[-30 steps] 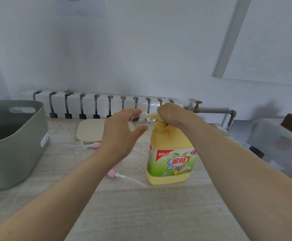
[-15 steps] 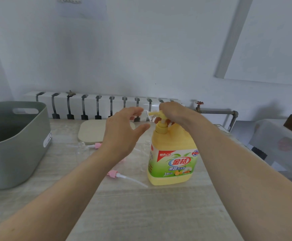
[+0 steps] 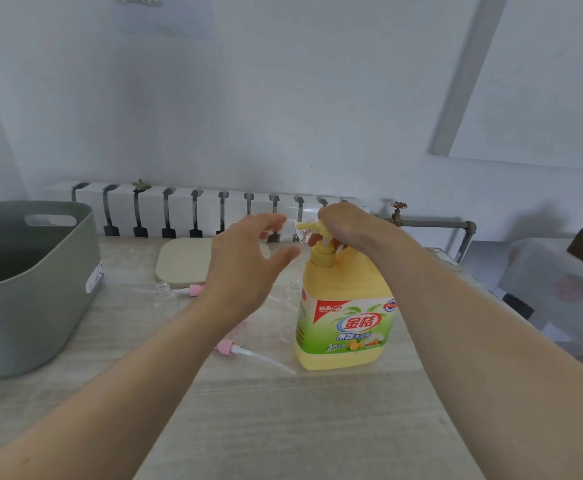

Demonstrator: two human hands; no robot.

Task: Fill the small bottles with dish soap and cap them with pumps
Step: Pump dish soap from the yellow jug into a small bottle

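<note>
A big yellow dish soap bottle (image 3: 345, 327) stands on the table right of centre. My right hand (image 3: 343, 225) curls over its pump head, which is up with the white stem showing. My left hand (image 3: 245, 268) is raised just left of the spout, thumb and fingers in a C-shape around a small clear bottle (image 3: 298, 232) that is barely visible at the spout tip. Another small clear bottle (image 3: 163, 296) stands on the table by a pink pump (image 3: 193, 291). A second pink pump (image 3: 229, 348) with a long tube lies under my left forearm.
A grey plastic tub (image 3: 30, 289) fills the left side of the table. A beige mat (image 3: 182, 261) lies at the back, before a white radiator (image 3: 196, 209). A pipe with a red valve (image 3: 399, 209) runs along the right. One more clear bottle (image 3: 295, 284) stands behind the soap bottle.
The pump head has come up from its pressed position and my right hand rose with it. My left hand stays by the spout.
</note>
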